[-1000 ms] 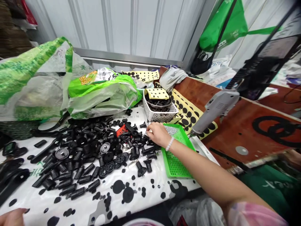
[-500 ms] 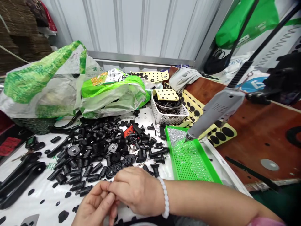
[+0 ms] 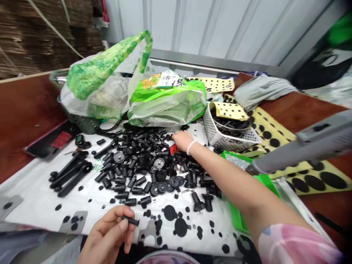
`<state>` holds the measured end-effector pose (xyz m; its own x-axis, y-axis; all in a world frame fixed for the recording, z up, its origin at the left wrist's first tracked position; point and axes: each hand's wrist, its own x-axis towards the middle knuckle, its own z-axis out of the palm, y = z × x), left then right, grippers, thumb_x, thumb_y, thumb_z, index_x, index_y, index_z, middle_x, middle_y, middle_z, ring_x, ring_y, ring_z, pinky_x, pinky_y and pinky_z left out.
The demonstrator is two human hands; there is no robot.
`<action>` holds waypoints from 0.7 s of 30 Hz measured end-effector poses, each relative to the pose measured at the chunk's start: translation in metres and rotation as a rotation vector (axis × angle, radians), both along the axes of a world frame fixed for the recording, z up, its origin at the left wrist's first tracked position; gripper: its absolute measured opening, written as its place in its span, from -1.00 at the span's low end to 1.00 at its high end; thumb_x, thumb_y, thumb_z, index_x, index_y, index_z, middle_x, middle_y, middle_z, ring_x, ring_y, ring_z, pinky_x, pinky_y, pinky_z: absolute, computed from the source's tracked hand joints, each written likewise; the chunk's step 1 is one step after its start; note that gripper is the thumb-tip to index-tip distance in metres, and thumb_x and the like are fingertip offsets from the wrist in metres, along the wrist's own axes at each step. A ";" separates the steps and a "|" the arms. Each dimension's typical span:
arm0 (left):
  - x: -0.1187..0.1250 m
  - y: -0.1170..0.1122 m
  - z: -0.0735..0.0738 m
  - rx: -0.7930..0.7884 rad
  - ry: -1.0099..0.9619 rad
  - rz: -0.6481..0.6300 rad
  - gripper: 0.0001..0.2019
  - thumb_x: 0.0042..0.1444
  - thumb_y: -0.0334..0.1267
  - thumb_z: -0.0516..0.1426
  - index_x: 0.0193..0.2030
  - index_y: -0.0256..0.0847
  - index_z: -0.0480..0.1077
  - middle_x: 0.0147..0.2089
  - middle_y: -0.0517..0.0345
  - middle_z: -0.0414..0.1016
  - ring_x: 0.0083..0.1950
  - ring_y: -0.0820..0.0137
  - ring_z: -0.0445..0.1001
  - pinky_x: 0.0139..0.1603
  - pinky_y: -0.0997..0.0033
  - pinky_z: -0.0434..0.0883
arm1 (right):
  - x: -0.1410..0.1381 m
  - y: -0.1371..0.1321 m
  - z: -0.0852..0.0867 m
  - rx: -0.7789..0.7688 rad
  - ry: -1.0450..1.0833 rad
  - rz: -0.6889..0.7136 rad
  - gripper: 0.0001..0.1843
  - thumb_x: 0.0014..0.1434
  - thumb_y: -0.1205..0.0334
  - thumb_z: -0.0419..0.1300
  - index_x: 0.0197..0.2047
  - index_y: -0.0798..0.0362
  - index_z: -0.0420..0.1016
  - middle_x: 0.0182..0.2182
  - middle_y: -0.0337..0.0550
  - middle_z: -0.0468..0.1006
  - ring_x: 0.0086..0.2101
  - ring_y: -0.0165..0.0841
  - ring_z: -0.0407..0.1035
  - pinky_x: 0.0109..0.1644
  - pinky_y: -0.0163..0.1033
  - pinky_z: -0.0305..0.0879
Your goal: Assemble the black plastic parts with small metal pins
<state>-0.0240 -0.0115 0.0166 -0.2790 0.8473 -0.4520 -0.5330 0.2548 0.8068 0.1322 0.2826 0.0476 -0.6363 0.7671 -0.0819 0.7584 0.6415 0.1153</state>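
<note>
The pile of parts [image 3: 143, 161] is black, with a few grey discs and one red tag [image 3: 173, 149]. The pin [image 3: 130, 221] in the left hand [image 3: 110, 234] is black too. The cover [image 3: 33, 205] under them is white, blotched with black spots. The desk [image 3: 24, 110] is reddish brown, the tray [image 3: 237, 217] bright green and the basket [image 3: 233, 137] white. The sheets [image 3: 277, 135] are yellow with black dots. The bags [image 3: 167, 99] are green and whitish, the bracelet [image 3: 189, 147] white and the sleeve [image 3: 297, 245] pink.

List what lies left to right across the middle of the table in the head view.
Long black handles → pile of small black parts → white basket → yellow dotted sheets.
</note>
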 end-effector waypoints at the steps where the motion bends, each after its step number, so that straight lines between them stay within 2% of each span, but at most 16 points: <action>1: -0.001 -0.001 0.001 0.005 0.000 0.007 -0.75 -0.14 -0.13 0.32 -0.38 -0.25 0.50 -0.53 0.15 0.48 -0.58 0.53 0.29 -0.56 0.56 0.25 | 0.000 0.004 -0.005 -0.005 -0.008 -0.011 -0.70 0.26 0.18 0.14 0.03 0.12 0.36 -0.02 -0.03 0.42 -0.11 -0.25 0.40 -0.06 -0.05 0.38; 4: -0.006 -0.001 0.005 0.022 -0.012 0.016 -0.76 -0.12 -0.18 0.31 -0.33 -0.26 0.49 -0.52 0.13 0.50 -0.58 0.54 0.29 -0.56 0.58 0.23 | 0.001 0.006 -0.010 -0.021 0.002 -0.021 -0.68 0.25 0.18 0.15 0.03 0.15 0.36 -0.02 -0.01 0.42 -0.12 -0.25 0.40 -0.07 -0.07 0.39; 8: -0.006 0.001 0.009 0.038 -0.003 0.035 -0.76 -0.12 -0.22 0.31 -0.30 -0.28 0.48 -0.49 0.11 0.54 -0.58 0.56 0.31 -0.57 0.59 0.24 | 0.003 -0.015 0.008 -0.022 0.103 0.010 -0.74 0.26 0.20 0.13 -0.04 0.17 0.39 -0.09 -0.03 0.47 -0.12 -0.24 0.40 -0.04 -0.04 0.34; 10: -0.005 0.002 0.008 0.051 0.015 0.029 -0.76 -0.11 -0.22 0.30 -0.29 -0.28 0.49 -0.48 0.10 0.55 -0.57 0.55 0.33 -0.56 0.59 0.26 | 0.005 -0.044 0.022 -0.036 0.193 0.058 -0.76 0.30 0.23 0.07 -0.05 0.20 0.38 -0.18 0.00 0.52 -0.17 -0.25 0.42 -0.08 -0.12 0.33; 12: -0.003 0.003 0.005 0.074 0.029 -0.002 -0.75 -0.10 -0.21 0.31 -0.27 -0.28 0.51 -0.47 0.08 0.55 -0.56 0.54 0.36 -0.55 0.59 0.29 | 0.009 -0.081 0.032 -0.093 0.271 0.143 -0.76 0.33 0.19 0.02 0.00 0.12 0.33 -0.27 -0.13 0.55 -0.30 -0.38 0.45 -0.21 -0.28 0.35; 13: -0.002 0.004 0.003 0.085 0.035 -0.019 -0.75 -0.10 -0.21 0.31 -0.26 -0.27 0.52 -0.47 0.08 0.56 -0.54 0.53 0.38 -0.53 0.58 0.31 | 0.011 -0.101 0.034 -0.126 0.298 0.194 -0.76 0.30 0.15 0.07 -0.03 0.07 0.34 -0.30 -0.20 0.55 -0.34 -0.42 0.44 -0.25 -0.34 0.35; 14: -0.001 0.005 0.001 0.096 0.042 -0.035 -0.74 -0.09 -0.20 0.31 -0.25 -0.27 0.53 -0.48 0.08 0.56 -0.53 0.52 0.39 -0.51 0.58 0.33 | 0.014 -0.119 0.034 -0.172 0.339 0.263 -0.76 0.25 0.10 0.13 -0.09 0.05 0.36 -0.33 -0.24 0.54 -0.37 -0.45 0.43 -0.27 -0.38 0.34; 16: 0.002 0.006 -0.003 0.114 0.065 -0.059 -0.75 -0.08 -0.19 0.31 -0.24 -0.24 0.54 -0.48 0.10 0.56 -0.50 0.50 0.42 -0.47 0.57 0.36 | 0.019 -0.152 0.029 -0.249 0.589 0.465 -0.74 0.23 0.07 0.16 -0.16 0.10 0.39 -0.39 -0.19 0.52 -0.43 -0.41 0.41 -0.35 -0.35 0.33; 18: 0.006 0.007 -0.007 0.127 0.110 -0.093 -0.75 -0.06 -0.19 0.29 -0.22 -0.22 0.54 -0.48 0.10 0.56 -0.50 0.49 0.43 -0.46 0.55 0.39 | 0.024 -0.174 0.021 -0.245 0.716 0.524 -0.69 0.25 0.01 0.10 -0.18 0.11 0.39 -0.40 -0.13 0.50 -0.43 -0.38 0.39 -0.38 -0.32 0.33; 21: 0.012 0.006 -0.011 0.124 0.204 -0.133 -0.75 -0.06 -0.18 0.29 -0.22 -0.21 0.56 -0.48 0.11 0.57 -0.49 0.46 0.44 -0.46 0.53 0.41 | 0.032 -0.193 0.008 -0.230 0.771 0.485 -0.68 0.28 0.02 0.04 -0.15 0.12 0.38 -0.37 -0.08 0.49 -0.39 -0.35 0.38 -0.36 -0.30 0.35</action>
<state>-0.0116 -0.0051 0.0052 -0.2363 0.9280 -0.2880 -0.3243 0.2041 0.9237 0.1638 0.0894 0.0557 -0.8245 0.4208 0.3783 0.2163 0.8522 -0.4765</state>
